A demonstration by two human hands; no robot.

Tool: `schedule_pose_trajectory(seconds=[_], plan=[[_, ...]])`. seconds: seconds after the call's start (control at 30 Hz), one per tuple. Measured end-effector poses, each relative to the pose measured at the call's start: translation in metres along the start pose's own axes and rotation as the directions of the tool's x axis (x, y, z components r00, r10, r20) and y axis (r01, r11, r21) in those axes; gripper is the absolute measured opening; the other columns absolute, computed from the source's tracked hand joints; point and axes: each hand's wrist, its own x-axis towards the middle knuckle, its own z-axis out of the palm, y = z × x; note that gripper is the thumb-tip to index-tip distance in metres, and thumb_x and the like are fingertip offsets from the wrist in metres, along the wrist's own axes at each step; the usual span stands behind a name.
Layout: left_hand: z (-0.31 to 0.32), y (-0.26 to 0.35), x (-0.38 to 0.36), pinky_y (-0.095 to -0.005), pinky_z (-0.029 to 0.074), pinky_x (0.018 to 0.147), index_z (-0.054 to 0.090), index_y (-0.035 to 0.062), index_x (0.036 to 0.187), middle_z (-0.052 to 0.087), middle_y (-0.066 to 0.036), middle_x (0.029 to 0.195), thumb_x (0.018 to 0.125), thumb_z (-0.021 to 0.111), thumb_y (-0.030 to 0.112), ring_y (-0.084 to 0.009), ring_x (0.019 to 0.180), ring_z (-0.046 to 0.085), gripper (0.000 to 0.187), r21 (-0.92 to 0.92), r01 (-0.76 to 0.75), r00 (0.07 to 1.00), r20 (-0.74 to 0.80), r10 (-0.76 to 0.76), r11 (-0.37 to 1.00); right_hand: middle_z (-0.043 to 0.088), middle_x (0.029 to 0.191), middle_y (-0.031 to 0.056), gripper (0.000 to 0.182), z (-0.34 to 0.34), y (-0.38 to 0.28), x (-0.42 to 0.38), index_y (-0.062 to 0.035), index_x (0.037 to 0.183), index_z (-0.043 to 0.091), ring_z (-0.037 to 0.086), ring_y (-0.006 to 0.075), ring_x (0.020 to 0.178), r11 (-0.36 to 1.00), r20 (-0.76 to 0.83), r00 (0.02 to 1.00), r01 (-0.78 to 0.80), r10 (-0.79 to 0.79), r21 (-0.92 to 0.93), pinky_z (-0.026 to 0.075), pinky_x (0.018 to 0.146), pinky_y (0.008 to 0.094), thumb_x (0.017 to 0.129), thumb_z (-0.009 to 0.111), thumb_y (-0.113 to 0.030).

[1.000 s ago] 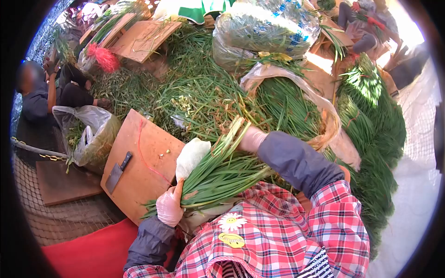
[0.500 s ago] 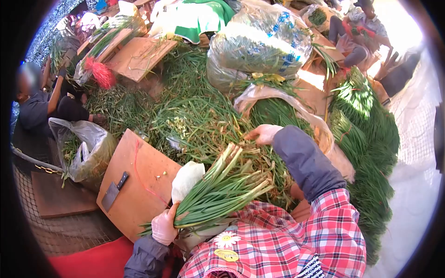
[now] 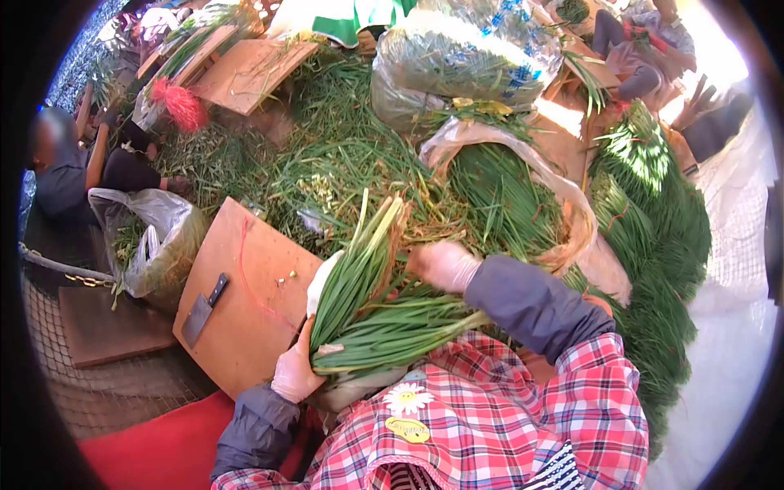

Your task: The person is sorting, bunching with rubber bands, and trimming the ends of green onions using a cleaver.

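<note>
My left hand [image 3: 296, 371], gloved, is closed round the lower part of a bunch of garlic chives [image 3: 384, 331]. The bunch splits into two fans, one pointing up with pale stem ends and dry brown leaves, the other lying to the right. My right hand [image 3: 445, 265], gloved too, is just right of the upright stems with its fingers curled in; what they hold, if anything, is hidden. Left of the bunch is a wooden board [image 3: 253, 347] bearing a cleaver [image 3: 202, 312] and a red string [image 3: 245, 269].
Loose leaf trimmings [image 3: 327, 155] cover the ground ahead. An open plastic bag of greens [image 3: 506, 192] lies beyond my right hand, with tied chive bundles [image 3: 653, 245] stacked at right. A white plastic bag [image 3: 155, 245] stands at left near a seated person [image 3: 61, 180]. A large filled bag [image 3: 465, 69] is behind.
My right hand has come down and nearer to the bunch, with fingers now curled. The bunch has fanned apart, some stalks now standing more upright. The view has shifted slightly.
</note>
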Motion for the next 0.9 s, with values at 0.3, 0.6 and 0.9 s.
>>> schedule_pose_trajectory(seconds=[0.3,0.6,0.9], plan=[[0.013,-0.011,-0.008,-0.0392,0.052,0.071,0.028,0.0081,0.14,0.064,-0.019,0.099,0.071,0.07,0.022,-0.036,0.085,0.063,0.082,0.014,-0.021,0.992,-0.12,0.023,1.0,0.059,0.116,0.0174,0.059,-0.078,0.095,-0.01,-0.0114,0.124,0.055,0.058,0.03,0.105,0.959,0.109,0.969,-0.195,0.22,-0.204,0.044,0.091,0.0369,0.074,0.064,-0.042],[-0.007,0.022,-0.012,-0.0402,0.051,0.074,0.036,0.0079,0.135,0.063,-0.02,0.098,0.068,0.071,0.021,-0.0365,0.089,0.062,0.077,0.041,0.086,0.993,-0.081,-0.083,0.995,0.063,0.07,0.0081,0.034,-0.012,-0.026,0.026,0.0014,0.112,0.058,0.06,0.0195,0.062,0.379,0.222,0.963,-0.265,0.155,0.887,0.051,0.063,0.0355,0.084,0.058,-0.018],[-0.007,0.001,-0.011,-0.0389,0.05,0.077,0.036,0.0064,0.133,0.063,-0.019,0.099,0.067,0.069,0.019,-0.034,0.091,0.062,0.076,-0.037,0.183,0.98,0.088,-0.179,0.983,0.061,0.068,0.0039,0.02,-0.083,0.127,0.006,-0.0054,0.078,0.061,0.059,0.0182,0.066,0.14,-0.402,0.728,0.395,0.555,0.908,0.049,0.069,0.0361,0.082,0.055,-0.024]])
